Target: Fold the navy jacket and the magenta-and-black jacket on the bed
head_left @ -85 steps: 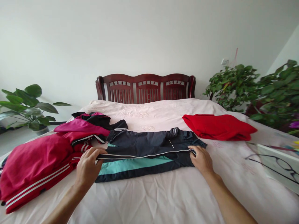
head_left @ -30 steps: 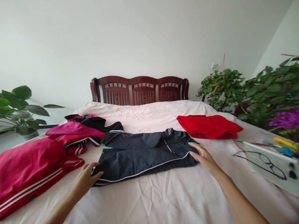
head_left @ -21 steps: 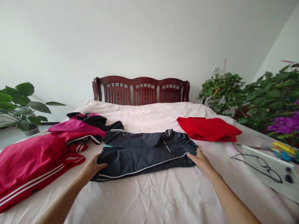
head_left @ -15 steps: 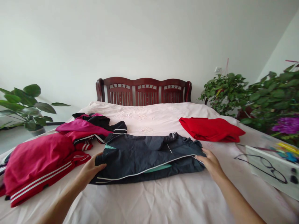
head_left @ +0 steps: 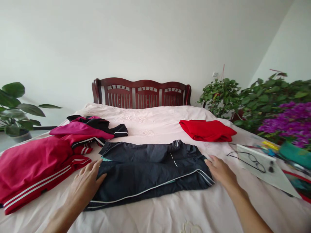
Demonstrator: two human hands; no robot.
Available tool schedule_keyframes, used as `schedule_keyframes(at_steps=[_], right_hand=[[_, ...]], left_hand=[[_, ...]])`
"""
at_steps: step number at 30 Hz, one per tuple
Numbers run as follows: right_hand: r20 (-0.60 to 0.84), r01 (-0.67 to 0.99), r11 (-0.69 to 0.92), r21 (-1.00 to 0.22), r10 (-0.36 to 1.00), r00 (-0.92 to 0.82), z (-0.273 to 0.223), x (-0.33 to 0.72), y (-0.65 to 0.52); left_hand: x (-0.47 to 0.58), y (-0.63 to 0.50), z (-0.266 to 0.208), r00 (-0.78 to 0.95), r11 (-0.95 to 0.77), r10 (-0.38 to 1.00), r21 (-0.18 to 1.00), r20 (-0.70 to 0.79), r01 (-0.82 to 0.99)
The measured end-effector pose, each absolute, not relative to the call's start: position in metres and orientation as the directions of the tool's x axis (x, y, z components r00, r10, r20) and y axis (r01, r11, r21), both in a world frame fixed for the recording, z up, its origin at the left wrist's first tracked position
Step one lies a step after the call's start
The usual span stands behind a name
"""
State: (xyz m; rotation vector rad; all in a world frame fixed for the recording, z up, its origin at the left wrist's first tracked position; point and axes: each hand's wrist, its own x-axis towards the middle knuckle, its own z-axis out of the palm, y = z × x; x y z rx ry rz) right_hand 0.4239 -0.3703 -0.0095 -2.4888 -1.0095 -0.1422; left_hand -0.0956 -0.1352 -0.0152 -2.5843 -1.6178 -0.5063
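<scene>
Where folded, hidden: teal panel of navy jacket barely shows.
Left hand: fingers spread flat, touching jacket's left edge, gripping nothing.
Right hand: open, fingertips at right edge.

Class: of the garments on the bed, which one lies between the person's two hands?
The dark navy garment with white piping; the red and pink ones lie off to either side.

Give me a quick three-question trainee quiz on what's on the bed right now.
1. True or false: the folded red garment lies to the right of the dark jacket.
2. What does the left hand touch: A) the red striped clothes, B) the dark jacket's left edge, C) the glasses?
3. What do the glasses lie on?

Key: 1. True. 2. B; the right hand rests at the opposite edge. 3. A white board at the bed's right side.
</scene>
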Motion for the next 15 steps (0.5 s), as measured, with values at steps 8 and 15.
schedule_keyframes(at_steps=[8,15], right_hand=[[0.174,0.844,-0.534,-0.052,0.827,0.534,-0.050,0.391,-0.325],[0.167,0.778,-0.564,-0.277,0.769,0.617,-0.048,0.436,-0.322]], left_hand=[[-0.028,-0.131,-0.045,0.562,-0.589,0.783,0.026,0.267,0.807],[-0.034,-0.120,-0.057,0.416,-0.505,0.863,0.492,0.285,0.709]])
